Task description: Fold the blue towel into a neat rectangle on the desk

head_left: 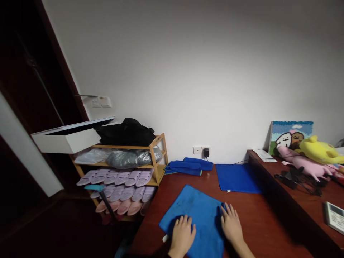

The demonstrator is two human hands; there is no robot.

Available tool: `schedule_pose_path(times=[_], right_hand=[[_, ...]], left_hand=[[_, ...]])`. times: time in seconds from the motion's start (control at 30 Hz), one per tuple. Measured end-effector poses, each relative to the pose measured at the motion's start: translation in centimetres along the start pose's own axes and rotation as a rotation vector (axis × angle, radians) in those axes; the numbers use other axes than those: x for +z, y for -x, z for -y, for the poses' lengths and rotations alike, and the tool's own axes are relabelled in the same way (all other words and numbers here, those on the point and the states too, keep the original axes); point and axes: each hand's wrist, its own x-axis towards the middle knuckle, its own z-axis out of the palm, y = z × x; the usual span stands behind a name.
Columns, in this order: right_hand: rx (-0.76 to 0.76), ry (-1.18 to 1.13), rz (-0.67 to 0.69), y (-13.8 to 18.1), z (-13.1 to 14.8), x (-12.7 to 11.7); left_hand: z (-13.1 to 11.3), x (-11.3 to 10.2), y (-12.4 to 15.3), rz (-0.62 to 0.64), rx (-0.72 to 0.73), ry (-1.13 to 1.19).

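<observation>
the blue cloth [200, 211] is lying flat on the red-brown table [258, 224], close to the near edge. the left hand [182, 234] is resting on the near part of the cloth with its fingers open and flat, holding nothing. the right hand [231, 224] is lying at the cloth's right edge, fingers open and spread too, with the fingertips touching the cloth.

farther back on the table, a pile of folded blue cloths [188, 165] is sitting by the wall, and another flat blue cloth [236, 177] is lying just beside it.

to the left, a wooden rack [159, 157] is holding rows of purple slippers [120, 177] and, lower down, pink slippers [126, 208]. grey bags [126, 157] are lying on a higher shelf. on top, a white box [67, 141] is sitting with its lid tipped up; what is inside is not showing. a black bag [126, 132] is sitting next to it.
</observation>
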Motion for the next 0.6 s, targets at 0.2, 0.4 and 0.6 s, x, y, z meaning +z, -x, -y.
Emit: schedule_pose_path(times=[0.2, 0.4, 0.6], right_hand=[[0.094, -0.026, 0.019, 0.9, 2.3, 4.7], [-0.054, -0.062, 0.072, -3.1, -1.7, 2.3], [-0.061, -0.186, 0.104, -5.6, -3.4, 0.9]], left_hand=[[5.5, 1.1, -2.5, 0.096, 0.059, 0.046], [2.4, 3.7, 0.6, 0.166, -0.172, -0.028], [1.9, 3.2, 0.9, 0.082, 0.031, 0.039]])
